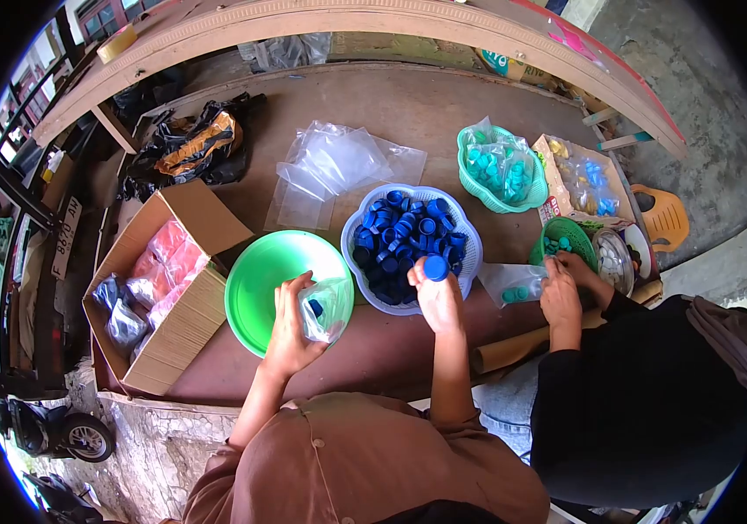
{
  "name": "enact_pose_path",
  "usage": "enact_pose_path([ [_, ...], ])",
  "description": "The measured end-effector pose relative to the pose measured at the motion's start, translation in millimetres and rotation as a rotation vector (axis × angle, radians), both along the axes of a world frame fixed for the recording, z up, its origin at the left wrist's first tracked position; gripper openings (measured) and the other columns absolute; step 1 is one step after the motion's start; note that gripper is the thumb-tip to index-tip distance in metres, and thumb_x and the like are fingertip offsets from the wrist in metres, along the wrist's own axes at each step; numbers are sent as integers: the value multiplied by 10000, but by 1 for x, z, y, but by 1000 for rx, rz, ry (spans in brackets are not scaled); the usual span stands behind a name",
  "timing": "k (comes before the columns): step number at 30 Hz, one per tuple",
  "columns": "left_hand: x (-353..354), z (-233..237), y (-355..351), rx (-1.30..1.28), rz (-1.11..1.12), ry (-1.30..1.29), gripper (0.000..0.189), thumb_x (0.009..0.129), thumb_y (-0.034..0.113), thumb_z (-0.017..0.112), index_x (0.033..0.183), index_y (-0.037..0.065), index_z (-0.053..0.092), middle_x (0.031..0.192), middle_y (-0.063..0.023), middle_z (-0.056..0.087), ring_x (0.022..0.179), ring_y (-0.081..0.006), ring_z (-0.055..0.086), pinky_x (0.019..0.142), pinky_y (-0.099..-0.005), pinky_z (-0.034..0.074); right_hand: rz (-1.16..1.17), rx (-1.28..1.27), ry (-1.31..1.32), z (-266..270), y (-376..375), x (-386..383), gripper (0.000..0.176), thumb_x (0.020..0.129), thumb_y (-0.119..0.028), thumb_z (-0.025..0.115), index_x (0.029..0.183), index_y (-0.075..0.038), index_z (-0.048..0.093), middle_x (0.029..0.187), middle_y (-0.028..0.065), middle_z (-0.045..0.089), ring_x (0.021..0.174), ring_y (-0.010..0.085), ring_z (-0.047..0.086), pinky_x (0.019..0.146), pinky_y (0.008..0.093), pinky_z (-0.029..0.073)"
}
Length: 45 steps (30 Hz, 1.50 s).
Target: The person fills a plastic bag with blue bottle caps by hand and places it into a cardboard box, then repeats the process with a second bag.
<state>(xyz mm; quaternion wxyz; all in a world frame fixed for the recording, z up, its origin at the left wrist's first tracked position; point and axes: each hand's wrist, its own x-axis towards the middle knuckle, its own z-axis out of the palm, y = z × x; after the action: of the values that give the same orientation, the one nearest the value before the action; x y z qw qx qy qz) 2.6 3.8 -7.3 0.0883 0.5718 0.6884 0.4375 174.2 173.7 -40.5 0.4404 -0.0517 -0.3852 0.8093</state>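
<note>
My left hand (290,327) holds a clear plastic bag (328,310) over the right side of a green bowl (260,279). A dark blue piece shows inside the bag. Between the fingers of my right hand (440,304) is a blue cap (435,268), at the front edge of a light blue basket (471,229). Many dark blue caps (401,229) fill that basket. Loose clear bags (330,162) lie flat behind the bowl and basket.
At left stands a cardboard box (177,336) of filled bags, with a black plastic bag (142,175) behind. On my right, a co-worker's hands (565,293) hold a bag of teal caps (517,294) near a green basket (578,237). A teal basket (526,203) is beyond.
</note>
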Motion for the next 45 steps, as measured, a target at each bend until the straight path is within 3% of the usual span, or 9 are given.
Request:
enact_pose_path([
  [7,2,4,-1,43,25,-14,815,544,53,734,1245,-5,324,1072,-183,440,996,-342,434,892,-415,362,59,18,30,22,-19,-19,131,827,-125,501,821,-17,575,861,45,535,755,145,449,707,268,356],
  [8,2,4,-1,38,26,-21,821,538,52,735,1246,-4,323,1073,-183,439,997,-343,434,891,-415,364,-57,252,-251,24,-20,-19,201,846,-221,529,868,-41,615,844,45,513,772,148,442,709,275,341],
  [11,2,0,-2,-3,21,-34,824,565,103,758,1252,-10,316,1109,-182,426,1034,-331,427,919,-417,346,-381,749,-609,42,-42,-36,127,733,-102,653,842,-37,657,725,37,556,728,137,524,708,269,397],
  [14,3,4,0,17,1,-24,806,555,58,737,1245,-5,326,1068,-184,442,999,-344,433,893,-418,363,-488,1232,-676,61,-56,-46,150,650,-69,709,788,-70,651,687,38,557,619,179,545,553,292,384],
  [18,0,2,0,21,17,-27,797,564,71,743,1241,-4,329,1065,-183,444,996,-344,432,893,-419,359,-536,844,-569,28,-27,-50,183,661,-122,730,822,-80,654,675,27,547,561,169,527,504,304,406],
  [25,-2,-2,0,2,31,-26,835,562,93,762,1260,14,312,1104,-186,413,1036,-322,427,921,-402,347,-651,912,-1610,-43,40,-28,229,703,-355,673,680,-128,666,707,58,628,677,252,599,604,402,388],
  [33,-2,0,-2,34,46,-21,785,580,100,753,1235,-3,333,1069,-185,448,990,-338,427,890,-414,356,-694,706,-1477,-60,44,-38,240,721,-320,658,740,-83,684,673,75,635,645,255,605,627,368,422],
  [38,-2,0,-2,43,48,-11,785,577,95,752,1234,-3,334,1066,-185,449,988,-339,428,884,-411,359,-362,65,-689,-40,36,-21,223,803,-200,631,848,18,626,645,-45,486,579,61,415,556,210,337],
  [45,1,2,0,43,21,5,787,567,79,747,1234,-1,338,1056,-180,453,969,-338,437,873,-413,366,-225,265,-320,-1,17,-13,152,865,-49,483,953,-3,598,924,41,552,883,126,507,798,247,371],
])
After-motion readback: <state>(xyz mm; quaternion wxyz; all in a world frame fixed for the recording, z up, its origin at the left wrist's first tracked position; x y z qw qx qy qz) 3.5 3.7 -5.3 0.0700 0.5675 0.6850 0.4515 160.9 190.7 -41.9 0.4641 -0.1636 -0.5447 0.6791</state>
